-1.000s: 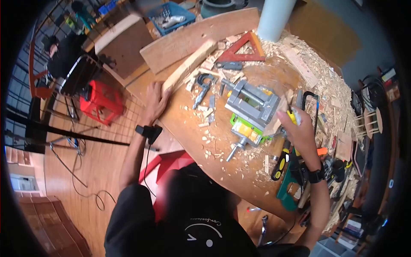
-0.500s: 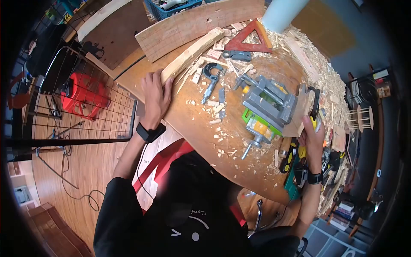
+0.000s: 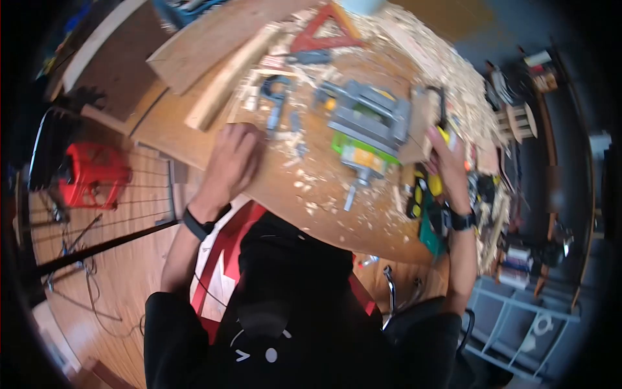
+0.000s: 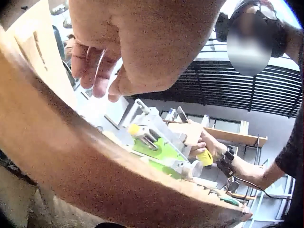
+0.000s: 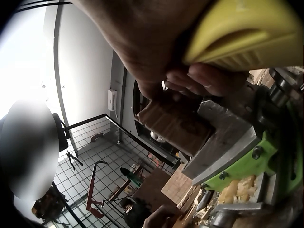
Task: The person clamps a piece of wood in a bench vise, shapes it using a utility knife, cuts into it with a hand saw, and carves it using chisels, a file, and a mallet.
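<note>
My left hand point(image 3: 233, 159) is near the table's front edge, its fingers loosely bent and holding nothing in the left wrist view point(image 4: 102, 71). Just beyond it lies a long pale wooden strip point(image 3: 230, 81). My right hand point(image 3: 451, 162) grips a yellow, ridged tool handle point(image 5: 247, 35); the tool's working end is hidden. Its fingers are right at a wooden block point(image 3: 421, 120), which stands against the end of a grey drill-press vise point(image 3: 369, 117) with a green base point(image 3: 350, 148). In the right wrist view the block point(image 5: 178, 123) overlaps the vise's metal side.
Behind the vise are a red triangle square point(image 3: 324, 32) and heaped shavings point(image 3: 427, 52). A micrometer point(image 3: 275, 100) lies left of it, and yellow-black handled tools point(image 3: 418, 194) lie near the right edge. A wide board point(image 3: 201, 48) stands at the back left. A red stool point(image 3: 97, 175) is on the floor.
My left hand has let go of the wooden strip and drawn back toward the table's front edge. The right hand has lowered beside the block and vise. The head view has shifted.
</note>
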### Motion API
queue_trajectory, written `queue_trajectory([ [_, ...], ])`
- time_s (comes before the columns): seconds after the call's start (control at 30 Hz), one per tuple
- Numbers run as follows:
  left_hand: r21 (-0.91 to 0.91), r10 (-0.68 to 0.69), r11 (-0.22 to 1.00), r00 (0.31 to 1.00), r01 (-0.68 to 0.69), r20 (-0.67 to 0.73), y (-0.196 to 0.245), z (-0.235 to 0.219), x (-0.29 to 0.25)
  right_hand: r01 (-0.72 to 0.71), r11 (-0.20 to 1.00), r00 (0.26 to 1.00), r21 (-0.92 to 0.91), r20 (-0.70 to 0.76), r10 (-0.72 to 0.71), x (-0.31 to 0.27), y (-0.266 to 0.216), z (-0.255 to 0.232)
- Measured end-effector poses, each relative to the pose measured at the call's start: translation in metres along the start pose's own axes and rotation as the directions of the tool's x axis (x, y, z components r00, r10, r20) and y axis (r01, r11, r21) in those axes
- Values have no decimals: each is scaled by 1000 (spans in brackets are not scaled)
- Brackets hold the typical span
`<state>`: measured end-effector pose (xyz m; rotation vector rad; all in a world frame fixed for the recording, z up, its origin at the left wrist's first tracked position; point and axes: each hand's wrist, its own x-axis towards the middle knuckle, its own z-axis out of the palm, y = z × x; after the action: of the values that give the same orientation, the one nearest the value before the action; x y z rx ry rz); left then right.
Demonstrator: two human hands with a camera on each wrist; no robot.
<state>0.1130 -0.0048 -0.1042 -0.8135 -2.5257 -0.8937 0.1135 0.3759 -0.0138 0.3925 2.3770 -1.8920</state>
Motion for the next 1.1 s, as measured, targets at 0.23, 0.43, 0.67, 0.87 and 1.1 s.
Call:
queue_trajectory([
  [0.23,6,64,998,994,-65,85,24,24,27,205,956,978,-209,11,-207,-7,-17,-16],
  [0.43,112,67,989,963,-100,262,19,23,37,407,861,900,-305,-25,-435,-18,-10,-50],
  [0.67,-141,-109,978,949,156,295,29,-17,56,371,553,862,-746,56,-504,-40,-5,-80],
  [0.87,-224,-106,958,947,179,302,43,-44,96,538,399,775,-742,250,-581,-32,-10,-82],
  [1.1,-349,172,937,889,-14,425,88,-38,157,599,157,708,-785,428,-561,-21,-55,-46],
])
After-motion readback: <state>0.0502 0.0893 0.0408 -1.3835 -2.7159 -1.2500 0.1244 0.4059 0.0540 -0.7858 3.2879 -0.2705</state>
